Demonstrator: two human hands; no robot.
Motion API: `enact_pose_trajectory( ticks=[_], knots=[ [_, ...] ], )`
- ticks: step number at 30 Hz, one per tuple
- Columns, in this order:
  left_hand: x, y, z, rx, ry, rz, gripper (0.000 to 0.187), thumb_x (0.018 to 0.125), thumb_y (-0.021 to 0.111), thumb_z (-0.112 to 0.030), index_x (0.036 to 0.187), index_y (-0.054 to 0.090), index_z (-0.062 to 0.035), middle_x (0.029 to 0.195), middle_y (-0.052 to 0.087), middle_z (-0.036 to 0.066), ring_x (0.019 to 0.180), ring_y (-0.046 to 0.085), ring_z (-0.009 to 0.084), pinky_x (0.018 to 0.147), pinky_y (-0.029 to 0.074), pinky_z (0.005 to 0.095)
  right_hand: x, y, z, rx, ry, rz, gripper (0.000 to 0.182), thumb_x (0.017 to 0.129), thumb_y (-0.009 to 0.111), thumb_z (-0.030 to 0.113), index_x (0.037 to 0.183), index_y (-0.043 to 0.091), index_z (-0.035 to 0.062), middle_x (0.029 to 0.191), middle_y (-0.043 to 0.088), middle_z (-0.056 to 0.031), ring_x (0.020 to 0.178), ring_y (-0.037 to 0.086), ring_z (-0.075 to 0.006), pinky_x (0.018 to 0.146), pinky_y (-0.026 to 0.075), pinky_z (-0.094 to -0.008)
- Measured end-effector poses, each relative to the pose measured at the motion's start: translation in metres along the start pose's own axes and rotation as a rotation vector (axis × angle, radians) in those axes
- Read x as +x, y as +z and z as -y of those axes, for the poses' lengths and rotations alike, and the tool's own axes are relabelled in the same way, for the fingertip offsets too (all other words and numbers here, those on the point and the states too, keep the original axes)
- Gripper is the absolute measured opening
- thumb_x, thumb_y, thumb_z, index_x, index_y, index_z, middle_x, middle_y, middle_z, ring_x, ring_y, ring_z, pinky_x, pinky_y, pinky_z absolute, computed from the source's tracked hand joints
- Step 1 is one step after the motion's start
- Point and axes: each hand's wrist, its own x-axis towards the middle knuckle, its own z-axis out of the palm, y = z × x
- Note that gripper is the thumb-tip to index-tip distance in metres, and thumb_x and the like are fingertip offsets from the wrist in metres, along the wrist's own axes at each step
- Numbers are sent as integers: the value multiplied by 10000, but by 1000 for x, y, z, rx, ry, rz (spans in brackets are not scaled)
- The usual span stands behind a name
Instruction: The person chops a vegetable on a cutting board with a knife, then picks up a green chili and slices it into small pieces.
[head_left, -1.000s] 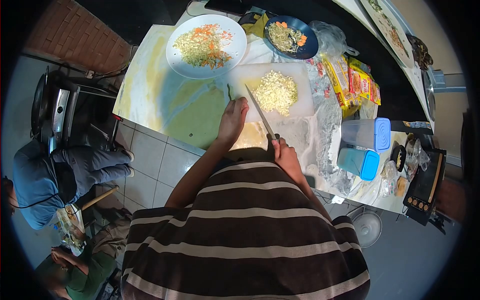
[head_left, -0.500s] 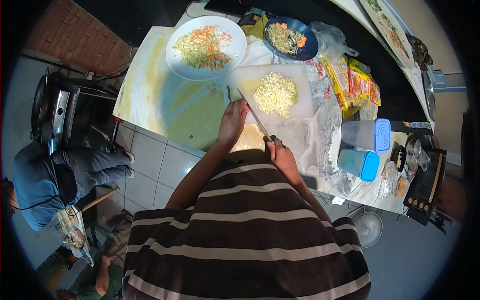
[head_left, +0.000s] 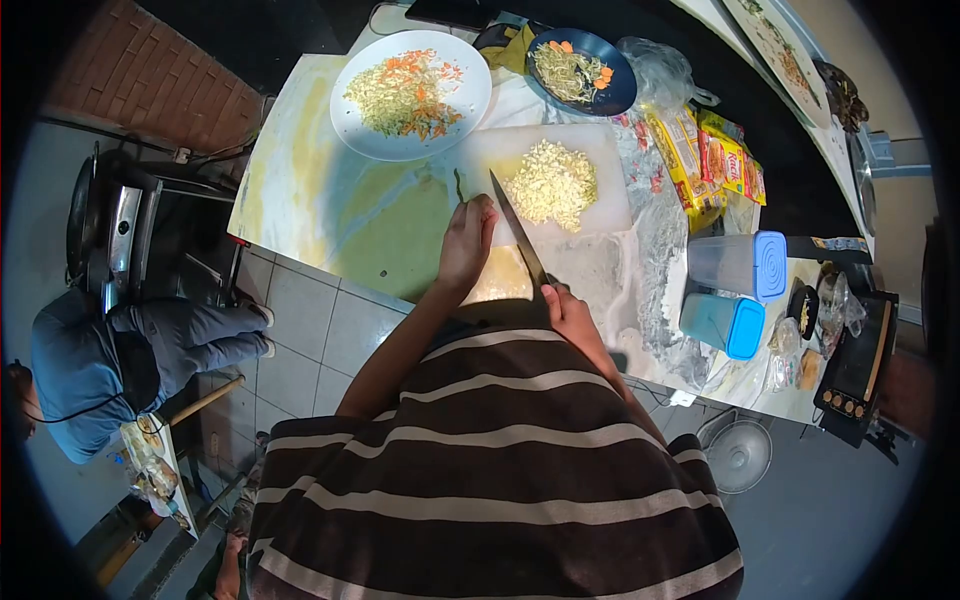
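Note:
My right hand (head_left: pixel 568 312) is wrapped round the handle of a kitchen knife (head_left: pixel 517 228), its blade angled away from me along the near left side of the cutting board. My left hand (head_left: pixel 466 240) is closed just left of the blade. A thin green stalk (head_left: pixel 458 184) sticks out past its fingertips. The white cutting board (head_left: pixel 611 180) bears a heap of finely chopped pale vegetable (head_left: pixel 552 185). To the upper left, a large white plate (head_left: pixel 350 125) holds chopped pale, green and orange vegetables (head_left: pixel 405 95).
A dark blue plate (head_left: pixel 622 98) with sliced vegetables stands behind the board. At right are yellow food packets (head_left: pixel 690 170), a clear tub with a blue lid (head_left: pixel 768 267) and a teal tub (head_left: pixel 742 328). A person (head_left: pixel 85 370) is at the left, by a stove.
The knife has turned slightly, its blade now more broadside and its tip nearer the board. My left hand stays closed in about the same place.

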Motion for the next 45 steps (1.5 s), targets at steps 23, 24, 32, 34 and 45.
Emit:
enact_pose_trajectory(
  ticks=[23, 24, 32, 34, 45],
  knots=[
    [6, -3, -4, 11, -5, 34, 235, 874, 642, -18, 1078, 526, -25, 903, 592, 145, 825, 606, 317, 714, 507, 409, 1, -8, 7, -124, 43, -46, 371, 1016, 436, 339, 1035, 581, -2, 781, 623, -329, 803, 598, -529, 687, 469, -600],
    [9, -5, -7, 10, 1, 34, 235, 874, 642, -18, 1078, 526, -25, 903, 592, 145, 825, 606, 317, 714, 507, 409, 0, -7, 4, -110, -12, -95, 349, 1017, 451, 328, 1010, 572, 1, 736, 606, -322, 759, 590, -523, 639, 449, -579],
    [22, -25, -25, 126, 138, -4, 159, 835, 650, -49, 986, 601, -36, 960, 578, 125, 927, 534, 335, 837, 429, 438, -10, -15, 16, -4, -65, -117, 340, 1024, 458, 321, 998, 562, -1, 731, 597, -312, 752, 584, -511, 617, 431, -533],
    [22, -25, -26, 126, 78, 0, 159, 834, 655, -55, 984, 605, -39, 968, 579, 125, 928, 535, 330, 832, 432, 430, -10, -21, 21, 0, 3, -60, 372, 1013, 457, 328, 1049, 591, -17, 798, 621, -332, 825, 594, -527, 684, 474, -579],
    [-24, -65, -52, -608, -800, -53, 433, 1047, 396, -410, 884, 584, -55, 556, 445, -49, 471, 420, 53, 461, 345, 262, 5, -21, -10, -91, -182, -31, 359, 1010, 453, 302, 1016, 591, -30, 778, 625, -317, 772, 599, -520, 677, 475, -582]
  ],
)
